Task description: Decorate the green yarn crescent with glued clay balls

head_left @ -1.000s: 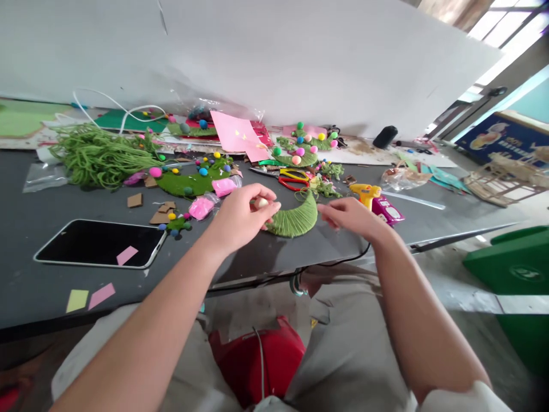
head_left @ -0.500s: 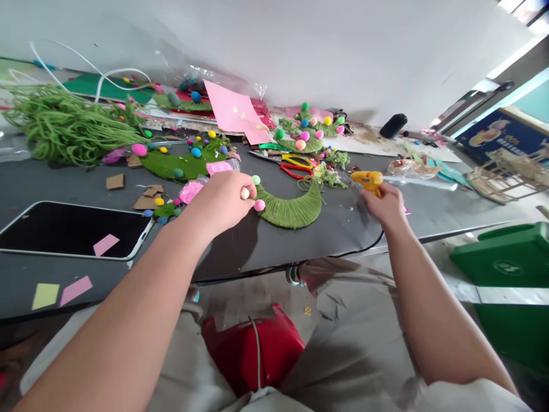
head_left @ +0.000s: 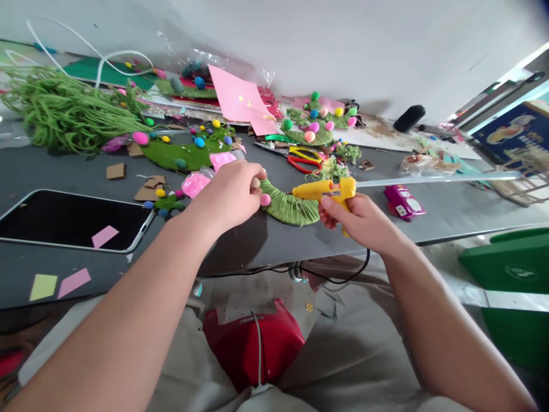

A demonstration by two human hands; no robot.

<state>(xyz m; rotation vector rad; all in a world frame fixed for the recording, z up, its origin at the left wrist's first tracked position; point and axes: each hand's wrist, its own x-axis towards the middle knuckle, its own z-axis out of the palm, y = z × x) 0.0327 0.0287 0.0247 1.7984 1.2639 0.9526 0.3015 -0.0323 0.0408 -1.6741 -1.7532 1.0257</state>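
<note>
My right hand [head_left: 358,220] is wrapped around the handle of a yellow hot glue gun [head_left: 328,190]. A long translucent glue stick [head_left: 429,179] sticks out of its back. Its nozzle points left, above a crescent [head_left: 287,209] wound with green yarn on the grey table. At the crescent's left end my left hand [head_left: 231,194] is closed, pinching a small cream pom-pom [head_left: 256,183] between the fingertips. Just below those fingers a pink pom-pom [head_left: 265,199] sits at the crescent's edge. The left tip of the crescent is partly hidden by my hand.
A phone [head_left: 72,220] lies at left, below a heap of green yarn [head_left: 72,114]. Scissors with red and yellow handles [head_left: 302,160] lie behind the crescent. Decorated green shapes [head_left: 180,154] stand around. A purple packet [head_left: 404,202] is at right; a black cord [head_left: 343,280] hangs off the edge.
My right hand has brought the glue gun left, from beside the crescent to over it. The purple packet is now uncovered. My left hand still pinches the cream pom-pom, barely moved.
</note>
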